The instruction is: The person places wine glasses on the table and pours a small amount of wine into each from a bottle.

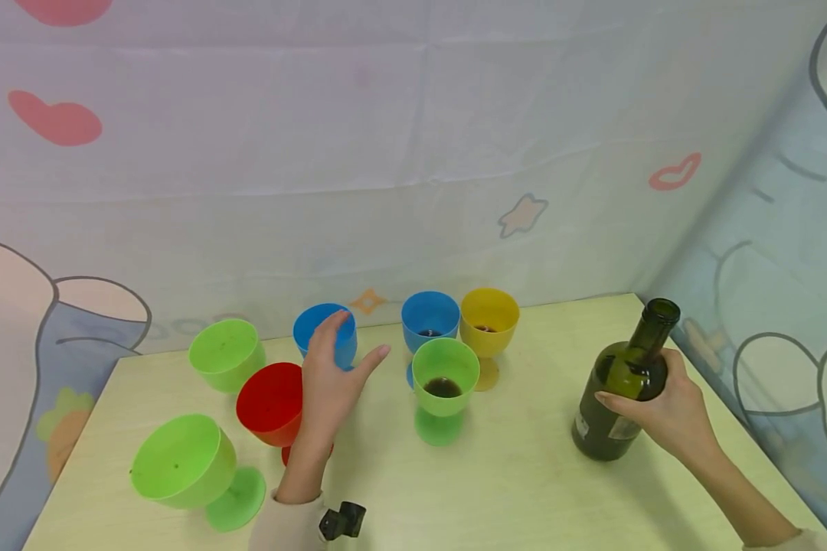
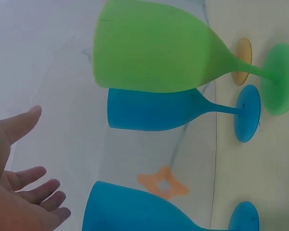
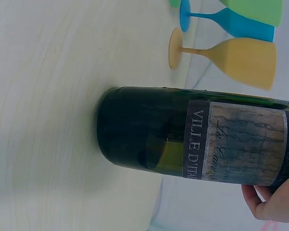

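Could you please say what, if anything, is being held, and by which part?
The right grip holds the bottle around its upper body; the left grip holds nothing.

In the head view, the pale wood-grain tabletop (image 1: 524,490) is lit softly and fairly evenly, while the printed fabric backdrop (image 1: 303,145) is rendered greyish, with a pink tinge toward the upper left. A diffuse, blurred-edged shadow is cast beside the right forearm (image 1: 737,490), and another is spread near the base of the green wine bottle (image 1: 601,432) in the right wrist view. Small glints are returned by the bottle's neck. Toward the lower left, the light green goblet (image 1: 179,463) is stretched by the wide lens. Both wrist views are veiled by pale haze; the paper label (image 3: 245,144) is nevertheless kept partly legible.
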`<state>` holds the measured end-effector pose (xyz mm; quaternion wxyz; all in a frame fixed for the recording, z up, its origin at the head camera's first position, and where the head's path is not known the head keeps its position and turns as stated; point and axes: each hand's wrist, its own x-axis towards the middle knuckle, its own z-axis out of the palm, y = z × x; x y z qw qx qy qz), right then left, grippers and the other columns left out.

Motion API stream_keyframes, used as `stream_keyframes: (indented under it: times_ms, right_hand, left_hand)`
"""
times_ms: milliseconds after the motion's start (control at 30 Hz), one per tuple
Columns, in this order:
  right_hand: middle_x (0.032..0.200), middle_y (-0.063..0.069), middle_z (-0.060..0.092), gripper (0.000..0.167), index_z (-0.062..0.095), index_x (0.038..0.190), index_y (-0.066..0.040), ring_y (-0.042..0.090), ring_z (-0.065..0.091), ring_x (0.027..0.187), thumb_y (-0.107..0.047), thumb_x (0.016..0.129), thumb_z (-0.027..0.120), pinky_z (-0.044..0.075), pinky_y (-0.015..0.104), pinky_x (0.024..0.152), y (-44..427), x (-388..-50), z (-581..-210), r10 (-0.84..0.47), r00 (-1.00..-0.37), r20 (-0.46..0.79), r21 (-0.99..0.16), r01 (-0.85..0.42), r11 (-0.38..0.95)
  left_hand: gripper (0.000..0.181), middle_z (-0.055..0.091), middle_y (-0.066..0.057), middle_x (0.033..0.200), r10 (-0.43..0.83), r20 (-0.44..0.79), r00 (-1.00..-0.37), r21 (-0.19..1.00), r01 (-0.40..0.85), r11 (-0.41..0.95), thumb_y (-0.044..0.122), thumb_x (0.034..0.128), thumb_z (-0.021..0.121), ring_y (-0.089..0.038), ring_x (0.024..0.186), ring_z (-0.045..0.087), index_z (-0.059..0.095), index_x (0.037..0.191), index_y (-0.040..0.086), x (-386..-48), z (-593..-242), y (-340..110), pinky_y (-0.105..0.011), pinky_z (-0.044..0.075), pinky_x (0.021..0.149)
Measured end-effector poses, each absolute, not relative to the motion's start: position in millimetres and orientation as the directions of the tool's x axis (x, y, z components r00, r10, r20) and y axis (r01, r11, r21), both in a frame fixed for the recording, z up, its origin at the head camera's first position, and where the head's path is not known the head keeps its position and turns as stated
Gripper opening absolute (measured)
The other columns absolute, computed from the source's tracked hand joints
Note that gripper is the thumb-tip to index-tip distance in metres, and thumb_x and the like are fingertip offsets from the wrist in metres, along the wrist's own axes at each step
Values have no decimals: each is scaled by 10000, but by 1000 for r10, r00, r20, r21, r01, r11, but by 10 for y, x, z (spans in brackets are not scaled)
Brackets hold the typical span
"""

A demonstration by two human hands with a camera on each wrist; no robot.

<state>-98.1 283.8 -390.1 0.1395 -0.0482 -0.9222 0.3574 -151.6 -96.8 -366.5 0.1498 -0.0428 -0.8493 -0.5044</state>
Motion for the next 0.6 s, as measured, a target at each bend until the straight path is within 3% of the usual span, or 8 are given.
stream_keyframes:
  times_ms: [600]
  right_hand:
    - [1028,287,527,800,302,1225,43,395,545,857,-302,694,790,430,359,602,2852,-1002,-3912,193,-956,222,-676,-8,737]
  left_hand:
    - [789,207,-235,1420,-217,228,-949,831,74,551,215,789,711,-388,1297,148,255,1379,-42,-1773,-3624,-1075,-576,360,917]
